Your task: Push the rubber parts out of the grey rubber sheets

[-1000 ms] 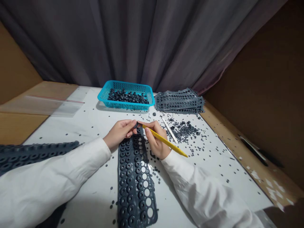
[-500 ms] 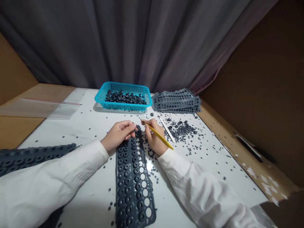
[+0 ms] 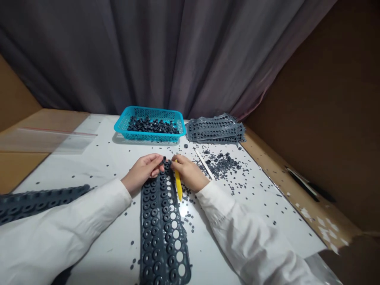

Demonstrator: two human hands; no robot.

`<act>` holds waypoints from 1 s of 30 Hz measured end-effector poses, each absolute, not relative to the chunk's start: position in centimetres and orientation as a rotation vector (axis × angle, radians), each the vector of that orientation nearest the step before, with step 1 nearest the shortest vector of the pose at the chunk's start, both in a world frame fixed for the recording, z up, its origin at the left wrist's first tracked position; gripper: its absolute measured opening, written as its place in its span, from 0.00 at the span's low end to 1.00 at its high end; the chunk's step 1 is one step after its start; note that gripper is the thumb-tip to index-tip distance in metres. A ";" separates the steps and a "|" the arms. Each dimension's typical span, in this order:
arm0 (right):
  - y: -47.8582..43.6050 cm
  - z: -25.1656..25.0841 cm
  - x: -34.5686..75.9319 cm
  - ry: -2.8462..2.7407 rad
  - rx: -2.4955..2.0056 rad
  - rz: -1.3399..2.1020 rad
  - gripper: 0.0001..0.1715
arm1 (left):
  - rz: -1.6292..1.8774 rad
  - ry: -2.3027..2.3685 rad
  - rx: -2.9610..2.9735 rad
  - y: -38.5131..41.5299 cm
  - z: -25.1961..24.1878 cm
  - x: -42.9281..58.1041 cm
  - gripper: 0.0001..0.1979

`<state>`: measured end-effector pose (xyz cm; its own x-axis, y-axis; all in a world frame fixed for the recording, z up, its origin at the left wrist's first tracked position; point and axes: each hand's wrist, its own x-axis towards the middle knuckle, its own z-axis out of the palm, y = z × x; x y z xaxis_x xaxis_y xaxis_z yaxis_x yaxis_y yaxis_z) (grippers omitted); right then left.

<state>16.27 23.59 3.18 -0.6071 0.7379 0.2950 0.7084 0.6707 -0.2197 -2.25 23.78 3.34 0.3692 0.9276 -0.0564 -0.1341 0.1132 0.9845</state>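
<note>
A long dark rubber sheet (image 3: 158,229) with rows of raised ring-shaped pieces lies lengthwise in front of me. Its right-hand row is mostly round holes, with white showing through. My left hand (image 3: 147,168) is closed, thumb and fingers pinching the sheet's far end, where a dark ring stands up at the fingertips. My right hand (image 3: 190,172) is closed around a slim yellow tool (image 3: 178,183), whose tapered end points down toward me along the sheet's right edge. The tool's other end is hidden by the fingers.
A blue basket (image 3: 150,136) of small black pieces stands at the back. Punched-out sheets (image 3: 215,130) are stacked beside it. Small dark bits (image 3: 224,166) and a white stick (image 3: 204,163) lie at right. Another rubber sheet (image 3: 44,202) and clear plastic bags (image 3: 47,140) are at left.
The yellow tool has swung from slanting across the right hand to pointing nearly straight down toward me. My right hand has turned, its back now more upward, and closed in beside the sheet.
</note>
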 end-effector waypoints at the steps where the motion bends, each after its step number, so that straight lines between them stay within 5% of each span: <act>1: 23.6 3.3 16.3 -2.566 -1.110 0.111 0.12 | 0.950 0.873 1.185 23.8 3.3 -2.3 0.18; 4: 24.1 4.5 17.6 -2.490 -1.245 0.071 0.18 | 0.969 0.901 1.179 23.9 3.0 -2.3 0.19; 11: 26.6 4.6 22.6 -2.213 -2.156 0.039 0.13 | 0.974 0.963 1.211 23.7 2.8 -2.1 0.21; 18: 26.4 4.4 21.9 -2.237 -2.078 0.005 0.23 | 0.960 1.029 1.238 23.4 2.9 -1.9 0.21; 25: 25.8 7.7 22.0 -1.949 -1.397 0.659 0.23 | 0.973 1.054 1.251 23.4 2.8 -2.0 0.20; 30: 25.5 6.7 20.3 -2.017 -1.314 0.737 0.26 | 0.972 1.055 1.256 23.5 2.6 -1.9 0.21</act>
<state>20.33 25.47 6.69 -0.3181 0.9286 0.1910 0.5868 0.3510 -0.7297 -1.89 23.48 2.57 0.2477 0.9659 -0.0758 0.0034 0.0774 0.9970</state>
